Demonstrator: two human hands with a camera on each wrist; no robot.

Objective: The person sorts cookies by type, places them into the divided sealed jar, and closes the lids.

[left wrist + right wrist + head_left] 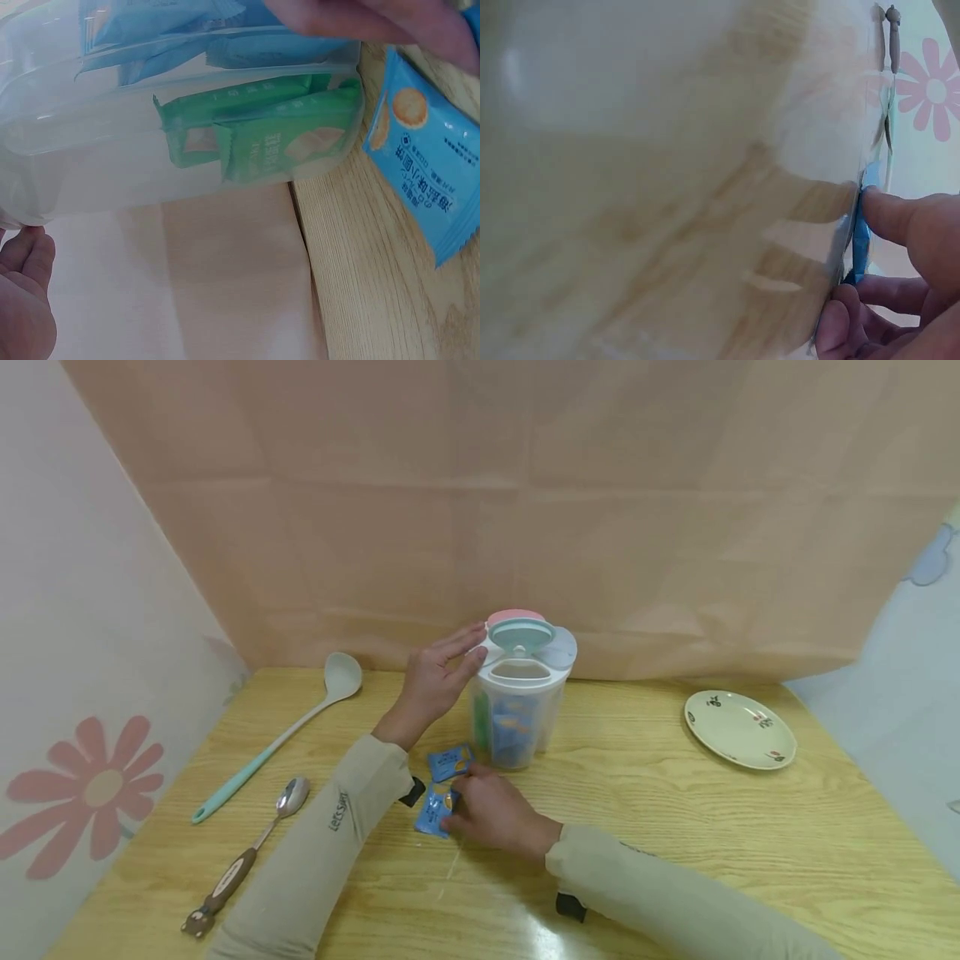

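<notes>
The right hand (491,810) is pinching a blue snack packet (435,810) lying on the desk (675,827), just before the clear container (517,710). The left hand (435,681), fingers straight, is touching the container's rim. The packet looks light, crinkly and slippery; an edge grip seems best.
</notes>
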